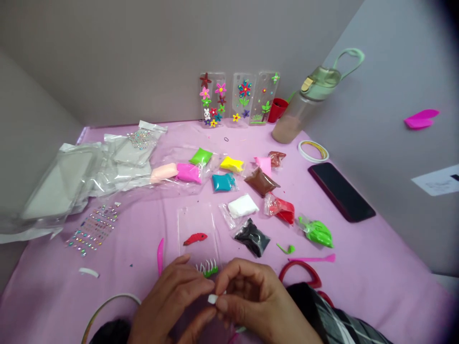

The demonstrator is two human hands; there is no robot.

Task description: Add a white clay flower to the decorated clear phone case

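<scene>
Between the thumb and index finger of my right hand is a small white piece of modelling clay. Close on its left, my left hand has its thumb and index apart, the fingertips near or touching the right fingers. Beyond both hands lies a clear phone case bearing a red clay shape. Thin white clay strips and a green clay piece show just above my fingers; the case's lower part is hidden. A pink modelling tool lies left of the case.
Clay packets, including white and black, lie beyond the hands. Red-handled scissors and another pink tool are at right, near a phone. A bottle and decorated cases stand behind. Packaged cases are left.
</scene>
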